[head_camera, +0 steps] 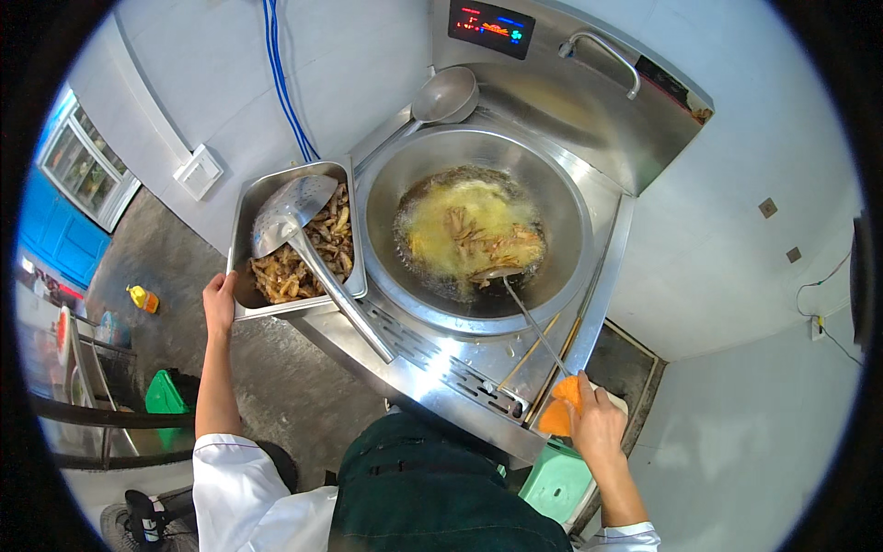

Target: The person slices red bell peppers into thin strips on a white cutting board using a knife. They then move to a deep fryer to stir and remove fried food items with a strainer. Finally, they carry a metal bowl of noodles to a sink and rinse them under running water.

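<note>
My left hand (pixel 219 301) grips the near left corner of a rectangular steel pan (pixel 299 310). Browned fried pieces of food (pixel 296 272) fill much of the pan, and a large perforated skimmer (pixel 296 207) lies across them, its handle reaching over the stove edge. In my right hand (pixel 599 421) is an orange cloth (pixel 560 407) wrapped around the handle of a long ladle (pixel 534 322). The ladle's bowl sits in bubbling oil inside a big wok (pixel 386 200), touching a cluster of frying food (pixel 497 241).
A second ladle (pixel 447 95) rests behind the wok. At the back, a faucet (pixel 607 48) and a lit control panel (pixel 491 27) are on the steel splashback. Thin sticks (pixel 552 372) lie on the right of the stove (pixel 476 352). Below stands a green stool (pixel 557 483); a yellow bottle (pixel 143 299) is on the floor.
</note>
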Tool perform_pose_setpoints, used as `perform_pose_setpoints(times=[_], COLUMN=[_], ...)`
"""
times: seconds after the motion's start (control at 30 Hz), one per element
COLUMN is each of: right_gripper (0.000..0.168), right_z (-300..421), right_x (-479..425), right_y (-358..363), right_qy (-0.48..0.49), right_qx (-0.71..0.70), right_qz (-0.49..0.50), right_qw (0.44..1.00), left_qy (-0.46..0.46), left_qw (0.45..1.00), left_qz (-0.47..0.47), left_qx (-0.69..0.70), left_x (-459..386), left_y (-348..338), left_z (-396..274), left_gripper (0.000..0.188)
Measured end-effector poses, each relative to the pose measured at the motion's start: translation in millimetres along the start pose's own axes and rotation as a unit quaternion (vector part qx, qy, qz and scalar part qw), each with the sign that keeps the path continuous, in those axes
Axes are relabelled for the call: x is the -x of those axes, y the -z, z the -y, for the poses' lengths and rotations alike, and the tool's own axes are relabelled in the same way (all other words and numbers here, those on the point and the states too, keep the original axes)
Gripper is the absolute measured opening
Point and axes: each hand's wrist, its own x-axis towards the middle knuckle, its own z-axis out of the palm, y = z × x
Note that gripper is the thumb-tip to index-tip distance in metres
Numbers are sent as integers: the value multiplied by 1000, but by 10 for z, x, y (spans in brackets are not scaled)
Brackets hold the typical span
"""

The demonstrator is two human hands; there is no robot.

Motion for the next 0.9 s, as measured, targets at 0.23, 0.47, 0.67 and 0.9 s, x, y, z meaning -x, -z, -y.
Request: perform_pose_setpoints(times=[0.23,0.47,0.67,0.9], right_gripper=[32,37,43,39], right_z=[-121,361,1142,2754], right_x=[282,898,324,284], right_y=[499,533,-455,-840], right_qy=[-14,74,27,160], right_qx=[-88,-169,-23,-302], right_qz=[-173,-289,-52,152], right_qw=[981,939,998,927], left_qy=[21,46,0,48], left_qw=[994,998,998,926], left_qz=[9,44,59,360], left_qx=[-110,-23,-21,100], left_x=[18,98,-140,506], left_y=[167,76,13,450], left_z=[-65,-196,47,179], left_gripper=[35,30,55,34])
